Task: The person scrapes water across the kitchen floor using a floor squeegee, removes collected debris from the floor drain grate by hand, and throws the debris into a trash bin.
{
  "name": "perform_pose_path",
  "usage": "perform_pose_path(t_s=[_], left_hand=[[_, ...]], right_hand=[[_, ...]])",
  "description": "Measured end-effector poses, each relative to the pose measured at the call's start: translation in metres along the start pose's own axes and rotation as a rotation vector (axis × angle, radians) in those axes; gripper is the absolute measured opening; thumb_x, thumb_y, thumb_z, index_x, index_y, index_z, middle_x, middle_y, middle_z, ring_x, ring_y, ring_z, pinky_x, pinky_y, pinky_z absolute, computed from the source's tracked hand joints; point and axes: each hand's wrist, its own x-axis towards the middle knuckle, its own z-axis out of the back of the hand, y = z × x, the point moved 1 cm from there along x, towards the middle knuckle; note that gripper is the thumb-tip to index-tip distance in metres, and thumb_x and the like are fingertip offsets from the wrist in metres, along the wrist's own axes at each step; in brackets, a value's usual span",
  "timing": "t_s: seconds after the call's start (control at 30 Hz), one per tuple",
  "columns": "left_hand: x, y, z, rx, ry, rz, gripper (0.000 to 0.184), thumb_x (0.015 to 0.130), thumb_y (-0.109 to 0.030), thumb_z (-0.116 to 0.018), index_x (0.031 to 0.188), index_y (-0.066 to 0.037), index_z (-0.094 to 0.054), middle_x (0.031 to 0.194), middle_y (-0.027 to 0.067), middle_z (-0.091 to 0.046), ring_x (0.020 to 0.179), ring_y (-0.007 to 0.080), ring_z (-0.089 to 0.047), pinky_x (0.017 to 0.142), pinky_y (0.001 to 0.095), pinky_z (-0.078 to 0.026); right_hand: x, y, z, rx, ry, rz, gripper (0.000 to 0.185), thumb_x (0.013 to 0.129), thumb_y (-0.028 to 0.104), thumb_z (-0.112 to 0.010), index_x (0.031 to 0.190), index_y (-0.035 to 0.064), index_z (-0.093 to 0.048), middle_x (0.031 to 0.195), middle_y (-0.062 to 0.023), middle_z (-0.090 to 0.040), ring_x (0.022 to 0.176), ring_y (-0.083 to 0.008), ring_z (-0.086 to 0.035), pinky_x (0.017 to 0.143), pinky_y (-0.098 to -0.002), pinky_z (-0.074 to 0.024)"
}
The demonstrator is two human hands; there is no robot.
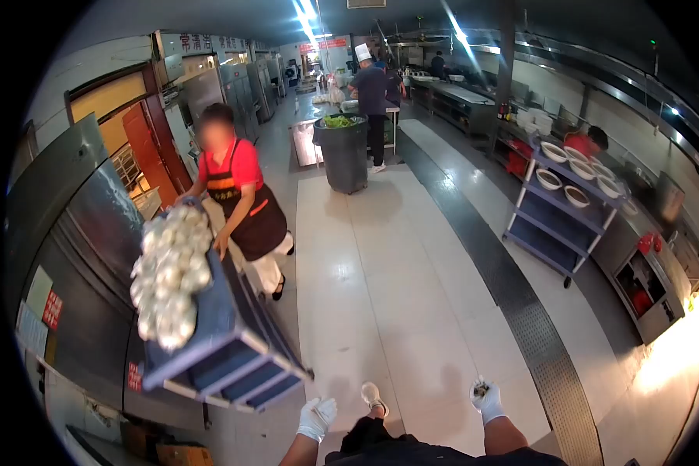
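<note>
My left hand (317, 419), in a white glove, hangs low in front of me with its fingers curled in. Nothing shows in it. My right hand (489, 402), gloved too, is closed around a small dark item (481, 387), its kind too small to make out. Both hands are held apart over the pale floor, touching no furniture. Between them, one white shoe (373, 396) of mine is stepping forward.
On the left, a person in a red shirt (245, 175) handles a blue cart (233, 342) loaded with bagged white goods (171, 272). A grey bin (346, 159) with greens stands ahead, near a person in a chef's hat. To the right, a shelved trolley (555, 213) carries several bowls.
</note>
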Motion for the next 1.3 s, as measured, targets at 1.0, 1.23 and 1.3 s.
perform_pose_path(t_s=[1.0, 1.23, 1.3], left_hand=[[0.831, -0.554, -0.268, 0.187, -0.791, -0.240, 0.032, 0.088, -0.030, -0.054, 0.108, -0.006, -0.051, 0.113, 0.0221, -0.059, 0.099, 0.0406, -0.059, 0.083, 0.0521, -0.049], [0.944, -0.673, -0.203, 0.006, -0.836, -0.220, 0.028, 0.089, -0.033, -0.052, 0.101, -0.007, -0.054, 0.105, 0.0198, -0.058, 0.093, 0.0346, -0.058, 0.079, 0.0493, -0.050], [0.998, -0.725, -0.234, 0.047, -0.820, -0.213, 0.027, 0.088, -0.033, -0.052, 0.098, -0.009, -0.054, 0.096, 0.0168, -0.058, 0.088, 0.0335, -0.058, 0.077, 0.0478, -0.050]], right_hand=[[0.817, -0.120, -0.952, -0.201, -0.080, -0.253, 0.020, 0.089, 0.011, -0.046, 0.079, 0.0061, -0.062, 0.072, -0.0092, -0.064, 0.070, -0.0244, -0.062, 0.071, -0.0410, -0.0539], [0.906, -0.234, -1.368, -0.498, 0.399, -0.237, 0.016, 0.089, 0.017, -0.052, 0.081, 0.0099, -0.065, 0.077, -0.0057, -0.068, 0.069, -0.0206, -0.066, 0.065, -0.0359, -0.0558], [0.895, -0.252, -1.487, -0.667, 0.571, -0.086, 0.016, 0.088, 0.017, -0.053, 0.078, 0.0098, -0.064, 0.072, -0.0041, -0.065, 0.065, -0.0177, -0.063, 0.062, -0.0323, -0.0532]])
